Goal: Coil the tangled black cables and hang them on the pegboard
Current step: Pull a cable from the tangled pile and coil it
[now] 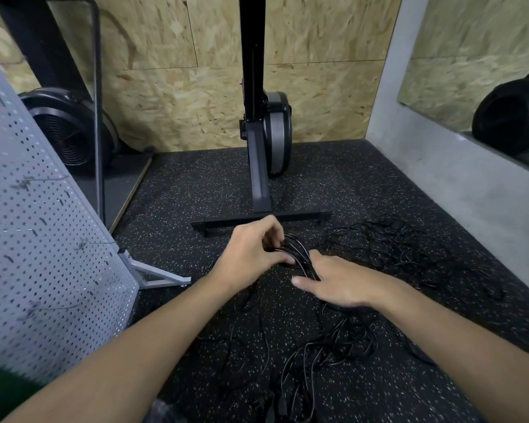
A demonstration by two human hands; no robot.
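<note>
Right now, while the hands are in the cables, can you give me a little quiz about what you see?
1. True or false: a black cable already hangs on the pegboard.
2. What does the left hand grip? A) a hook B) a bundle of black cable strands C) nothing
3. Fill in: the loose tangle lies on the speckled ____, to the right of the right hand.
Key: 1 false; 2 B; 3 floor.
</note>
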